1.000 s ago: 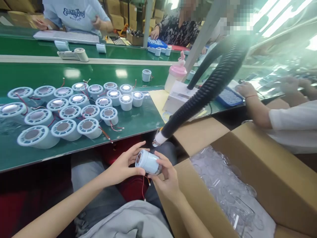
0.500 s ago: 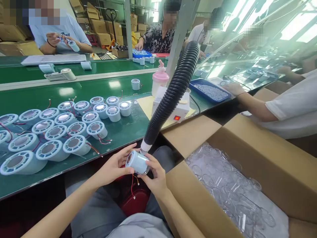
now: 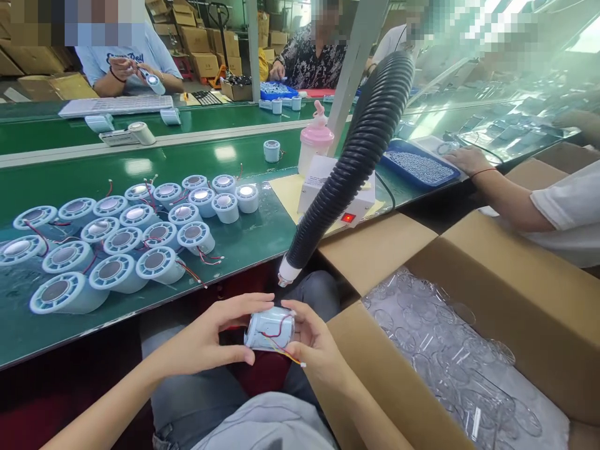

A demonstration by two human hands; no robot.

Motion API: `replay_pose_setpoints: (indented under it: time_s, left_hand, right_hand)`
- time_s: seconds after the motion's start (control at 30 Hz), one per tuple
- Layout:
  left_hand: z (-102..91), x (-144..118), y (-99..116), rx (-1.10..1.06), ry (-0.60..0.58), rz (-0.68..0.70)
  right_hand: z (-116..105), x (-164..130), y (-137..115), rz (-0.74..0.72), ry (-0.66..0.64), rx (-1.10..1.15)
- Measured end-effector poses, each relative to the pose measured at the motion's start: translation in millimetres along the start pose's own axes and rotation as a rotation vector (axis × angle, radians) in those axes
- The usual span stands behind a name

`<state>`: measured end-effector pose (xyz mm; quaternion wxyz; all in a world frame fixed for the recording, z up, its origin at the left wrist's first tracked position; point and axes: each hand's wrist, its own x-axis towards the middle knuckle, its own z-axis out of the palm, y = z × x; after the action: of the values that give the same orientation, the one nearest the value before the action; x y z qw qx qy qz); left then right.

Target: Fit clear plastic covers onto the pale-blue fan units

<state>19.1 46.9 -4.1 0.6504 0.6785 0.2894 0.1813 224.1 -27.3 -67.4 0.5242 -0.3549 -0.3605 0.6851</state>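
Lower centre of frame: light-blue cylinder (image 3: 268,328) on its side, grasped by both hands. Left hand (image 3: 218,331) spans its left end, fingers above, thumb below; right hand (image 3: 314,344) grips the right end. Wires (image 3: 289,356) cross its side to a white connector (image 3: 302,364). Black hose (image 3: 351,156) ends just above. Left, worktop (image 3: 244,244): rows of similar cylinders (image 3: 122,240). Lower right: open carton (image 3: 525,306), clear pieces (image 3: 450,350) inside.

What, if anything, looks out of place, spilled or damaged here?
One blue cup stands alone near the pink-lidded bottle, apart from the clustered cups on the green bench; mildly odd, though perhaps deliberate. I see no spill or obvious damage, including on the cup between your left hand and right hand.
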Motion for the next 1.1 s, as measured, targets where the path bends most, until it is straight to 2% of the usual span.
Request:
replay_pose_setpoints:
  time_s: [0.2,0.37,0.6,0.77,0.93,1.1]
  left_hand:
    - [12.0,-9.3,3.6,-0.255,-0.013,-0.118]
    - [15.3,-17.4,-0.1,-0.203,0.047,-0.098]
    - [20.6,-21.9,-12.0,-0.288,0.037,-0.120]
    - [20.4,-21.7,-9.9,-0.171,0.059,-0.084]
    - [18.8,-22.0,-11.6,-0.339,0.006,-0.154]
    - [24.1,-20.9,-21.8,-0.388,-0.007,-0.249]
  right_hand:
    - [6.7,-11.2,-14.6,0.095,0.004,-0.064]
    - [11.1,-12.1,-19.7,0.224,-0.017,0.056]
    - [14.1,-8.2,-19.1,0.289,0.001,0.167]
    - [13.5,-13.2,-22.2,0.321,0.004,0.190]
    - [11.0,-14.5,-20.7,0.325,0.023,0.113]
    - [18.6,-10.9,-10.5,0.312,0.007,0.117]
